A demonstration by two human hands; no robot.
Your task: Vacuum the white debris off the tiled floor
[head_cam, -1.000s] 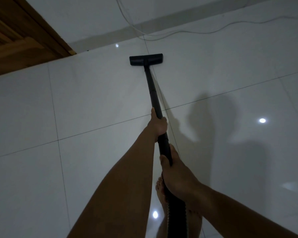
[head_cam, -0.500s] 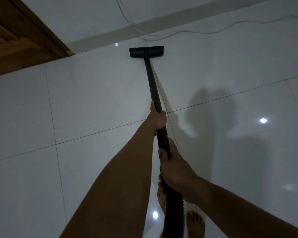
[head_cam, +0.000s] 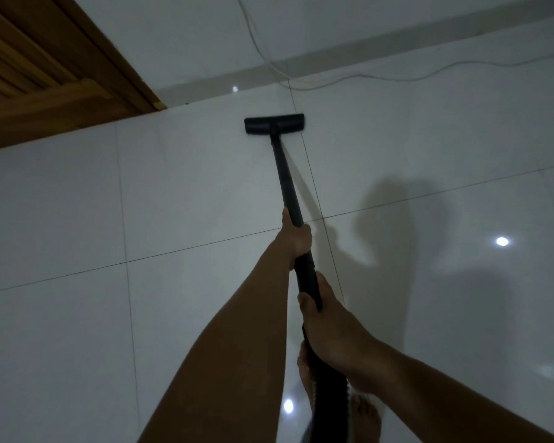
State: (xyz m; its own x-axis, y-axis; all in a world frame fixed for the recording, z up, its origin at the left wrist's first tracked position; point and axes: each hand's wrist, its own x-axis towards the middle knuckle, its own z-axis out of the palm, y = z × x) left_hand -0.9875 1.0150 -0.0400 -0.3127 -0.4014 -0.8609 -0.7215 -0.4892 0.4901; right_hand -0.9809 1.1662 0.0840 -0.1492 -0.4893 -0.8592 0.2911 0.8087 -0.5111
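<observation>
A black vacuum wand (head_cam: pixel 285 180) runs from my hands out to a flat black floor head (head_cam: pixel 274 123), which rests on the glossy white tiled floor (head_cam: pixel 189 193) a short way from the wall. My left hand (head_cam: pixel 296 241) grips the wand higher up, and my right hand (head_cam: pixel 330 327) grips it lower, where the ribbed hose (head_cam: pixel 330 391) begins. No white debris is visible on the tiles in this dim light.
A wooden door frame (head_cam: pixel 87 59) stands at the upper left. A thin white cable (head_cam: pixel 349 76) trails along the skirting at the far wall. My bare feet (head_cam: pixel 365 417) show beneath the hose. Ceiling lights reflect off the tiles.
The floor head first pushed forward towards the wall, then came back towards me, so it now lies farther from the skirting. Both hands kept their grip on the wand.
</observation>
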